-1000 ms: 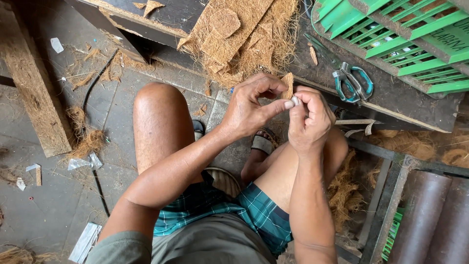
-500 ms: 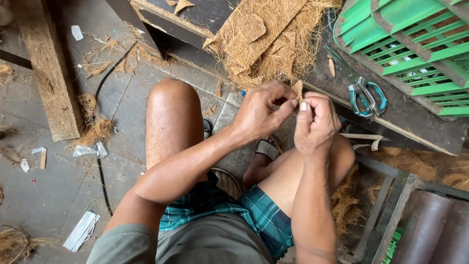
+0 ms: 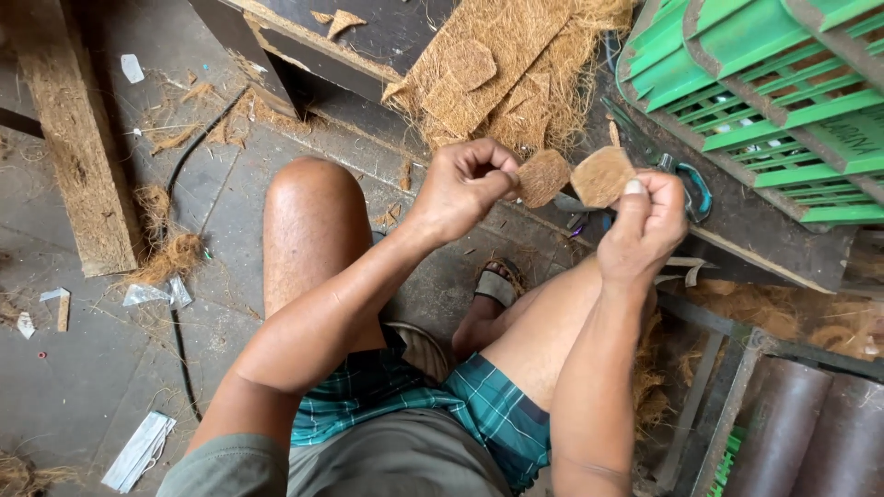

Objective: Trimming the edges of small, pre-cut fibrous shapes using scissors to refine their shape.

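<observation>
Near the upper middle of the frame, the left hand [image 3: 463, 187] is pinching a small round disc of brown coconut fibre [image 3: 542, 177] between thumb and curled fingers, the fingers closing tightly on its left edge. Just to the right, the right hand [image 3: 647, 224] is gripping a second fibre disc [image 3: 602, 176] in the same way, thumb pressing on its lower edge with the fingers folding behind it. The two discs are sitting side by side, their near edges almost touching, though whether they are actually meeting is hard to tell. Behind them, at the top centre, a rough sheet of coconut fibre matting [image 3: 502, 69] is lying on a dark wooden bench [image 3: 737, 216], with loose strands spilling around it. A pair of scissors with blue-green handles [image 3: 691, 189] is resting on the bench just right of the right hand, partly hidden by it. A green slatted plastic crate [image 3: 773, 101] is filling the upper right corner. In the lower half, the person is sitting with bare knees raised, wearing green plaid shorts [image 3: 433, 405]. A wooden beam [image 3: 74, 138] is lying along the upper left on the grey floor [image 3: 83, 368], amid scattered fibre scraps.
</observation>
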